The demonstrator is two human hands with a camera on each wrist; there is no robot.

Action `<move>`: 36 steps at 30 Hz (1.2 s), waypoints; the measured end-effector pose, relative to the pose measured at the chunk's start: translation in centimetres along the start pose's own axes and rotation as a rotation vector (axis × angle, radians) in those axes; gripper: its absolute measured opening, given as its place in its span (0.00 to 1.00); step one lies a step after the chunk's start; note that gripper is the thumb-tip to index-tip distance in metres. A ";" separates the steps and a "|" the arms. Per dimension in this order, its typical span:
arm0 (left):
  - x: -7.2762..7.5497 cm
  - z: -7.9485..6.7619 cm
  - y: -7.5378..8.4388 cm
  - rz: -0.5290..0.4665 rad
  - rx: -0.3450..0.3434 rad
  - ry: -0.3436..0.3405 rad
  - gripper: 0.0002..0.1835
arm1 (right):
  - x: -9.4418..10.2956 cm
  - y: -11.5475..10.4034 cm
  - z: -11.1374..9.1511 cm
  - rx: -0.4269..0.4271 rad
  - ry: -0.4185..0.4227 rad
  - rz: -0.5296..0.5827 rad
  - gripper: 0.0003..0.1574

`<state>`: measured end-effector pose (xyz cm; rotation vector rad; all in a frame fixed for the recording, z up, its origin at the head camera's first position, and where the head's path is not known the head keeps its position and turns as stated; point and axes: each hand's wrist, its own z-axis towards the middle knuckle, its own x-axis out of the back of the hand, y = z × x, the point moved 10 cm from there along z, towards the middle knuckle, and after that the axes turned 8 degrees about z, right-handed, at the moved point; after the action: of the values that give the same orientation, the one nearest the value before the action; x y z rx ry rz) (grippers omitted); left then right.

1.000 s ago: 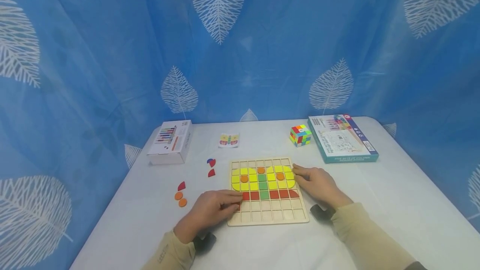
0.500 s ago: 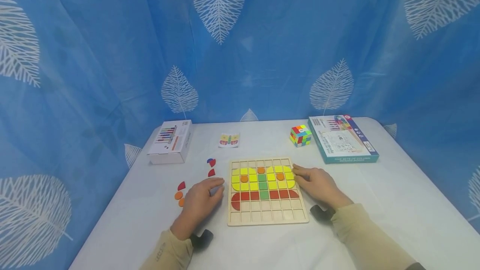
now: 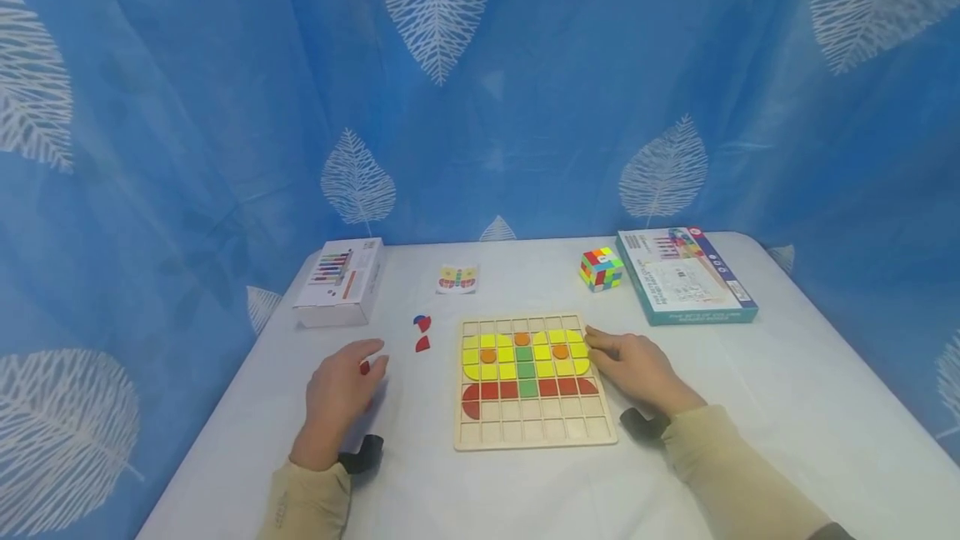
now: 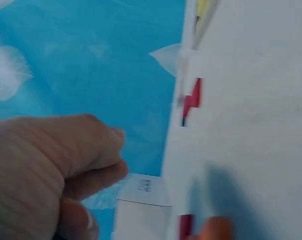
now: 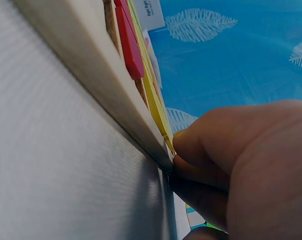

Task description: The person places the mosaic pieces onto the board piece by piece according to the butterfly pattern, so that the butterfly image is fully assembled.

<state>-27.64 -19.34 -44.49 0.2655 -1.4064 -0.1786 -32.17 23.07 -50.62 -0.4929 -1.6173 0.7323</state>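
Note:
My left hand (image 3: 337, 390) hovers left of the board, fingers loosely bent, above the spot where a red quarter-circle piece (image 3: 365, 367) partly shows. In the left wrist view that red piece (image 4: 186, 226) is blurred, and nothing sits between the fingers. A wooden grid board (image 3: 532, 432) lies flat at the centre, bearing yellow, green, red and orange pieces. Along its left side, two red pieces form a rounded end (image 3: 471, 400). My right hand (image 3: 637, 365) holds the board's right edge by its fingertips; the right wrist view shows these fingers (image 5: 191, 145) against the rim.
Loose red pieces (image 3: 423, 343), one by a blue piece (image 3: 418, 319), lie left of the board. Behind are a pattern card (image 3: 457, 279), a white box (image 3: 341, 282), a puzzle cube (image 3: 600, 270) and a flat teal-edged box (image 3: 682, 277). A blue leaf-print curtain (image 3: 487, 148) surrounds the table.
My left hand has lifted off the board's left side and moved left, over the loose orange discs and red piece, now mostly covering them. My right hand stays at the board's edge.

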 end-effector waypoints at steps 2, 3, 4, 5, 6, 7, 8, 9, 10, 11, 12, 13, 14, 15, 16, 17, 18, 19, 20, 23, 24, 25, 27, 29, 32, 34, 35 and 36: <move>-0.9 0.5 0.1 -0.001 -0.036 -0.014 0.23 | -0.1 0.0 0.0 0.006 0.000 -0.005 0.33; -1.6 0.8 0.5 -0.004 -0.065 -0.025 0.24 | -0.1 0.0 0.0 0.004 0.002 -0.007 0.33; -2.3 1.0 1.0 0.001 -0.099 -0.042 0.26 | -0.1 0.0 0.1 0.007 0.004 -0.010 0.33; -3.1 1.3 1.5 0.008 -0.130 -0.059 0.28 | -0.1 0.1 0.1 0.006 0.006 -0.011 0.33; -3.9 1.6 2.0 0.020 -0.161 -0.075 0.30 | -0.2 0.1 0.1 0.009 0.004 -0.011 0.33; -4.6 1.9 2.4 0.037 -0.186 -0.094 0.34 | -0.2 0.1 0.1 0.008 0.002 -0.010 0.34; -5.2 2.1 2.8 0.050 -0.199 -0.113 0.37 | -0.2 0.1 0.1 0.009 0.000 -0.010 0.34; -5.8 2.3 3.1 0.065 -0.209 -0.130 0.39 | -0.2 0.2 0.1 0.004 -0.001 -0.006 0.34; -6.2 2.5 3.4 0.081 -0.217 -0.146 0.42 | -0.2 0.2 0.1 0.007 -0.003 -0.010 0.34; -6.5 2.7 3.6 0.094 -0.222 -0.161 0.44 | -0.2 0.2 0.1 0.009 -0.006 -0.014 0.34; -6.8 2.8 3.8 0.104 -0.228 -0.176 0.46 | -0.1 0.3 0.1 0.014 -0.007 -0.019 0.34; -7.0 3.0 4.0 0.116 -0.236 -0.193 0.47 | -0.1 0.3 0.1 0.014 -0.006 -0.025 0.34; -7.2 3.0 4.2 0.124 -0.244 -0.210 0.48 | 0.0 0.4 0.1 0.013 -0.002 -0.028 0.34; -7.3 3.1 4.4 0.136 -0.254 -0.223 0.48 | 0.1 0.4 0.1 0.009 0.002 -0.028 0.33; -7.3 3.1 4.5 0.149 -0.258 -0.233 0.49 | 0.1 0.4 0.1 0.008 0.003 -0.024 0.33; -7.3 3.1 4.5 0.161 -0.258 -0.240 0.49 | 0.1 0.3 0.1 0.010 0.000 -0.019 0.33; -7.3 3.0 4.5 0.172 -0.257 -0.246 0.49 | 0.1 0.2 0.0 0.011 -0.002 -0.014 0.33; -7.2 2.9 4.5 0.183 -0.252 -0.249 0.48 | 0.1 0.1 0.0 0.010 -0.003 -0.007 0.34; -7.1 2.8 4.4 0.187 -0.243 -0.250 0.47 | 0.1 0.0 0.0 0.006 -0.003 -0.001 0.34; -6.8 2.1 4.4 0.177 -0.227 -0.252 0.42 | 0.0 -0.3 -0.1 0.020 -0.007 0.005 0.33; -6.7 1.8 4.4 0.174 -0.225 -0.253 0.40 | 0.0 -0.3 -0.1 0.021 -0.007 0.011 0.33; -6.6 1.6 4.5 0.170 -0.224 -0.253 0.38 | 0.0 -0.3 -0.1 0.022 -0.008 0.014 0.32; -6.3 1.1 4.8 0.163 -0.237 -0.246 0.35 | -0.1 -0.4 -0.2 0.027 -0.012 0.011 0.32; -6.1 0.8 5.1 0.162 -0.252 -0.231 0.33 | 0.0 -0.3 -0.2 0.024 -0.011 0.008 0.32; -5.5 0.8 5.3 0.142 -0.260 -0.179 0.33 | 0.1 -0.3 -0.2 0.016 -0.009 0.003 0.33; -4.9 1.0 4.8 0.137 -0.234 -0.143 0.34 | 0.2 -0.4 -0.2 0.015 -0.008 0.011 0.33; -4.4 1.2 4.4 0.125 -0.210 -0.127 0.34 | 0.2 -0.4 -0.2 0.014 -0.010 0.015 0.33; -3.8 1.3 3.7 0.112 -0.176 -0.109 0.32 | 0.1 -0.4 -0.2 0.007 -0.014 0.022 0.33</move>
<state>-29.62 -14.85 -46.82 0.0319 -1.4989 -0.2259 -31.96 22.93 -50.26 -0.5023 -1.6241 0.7596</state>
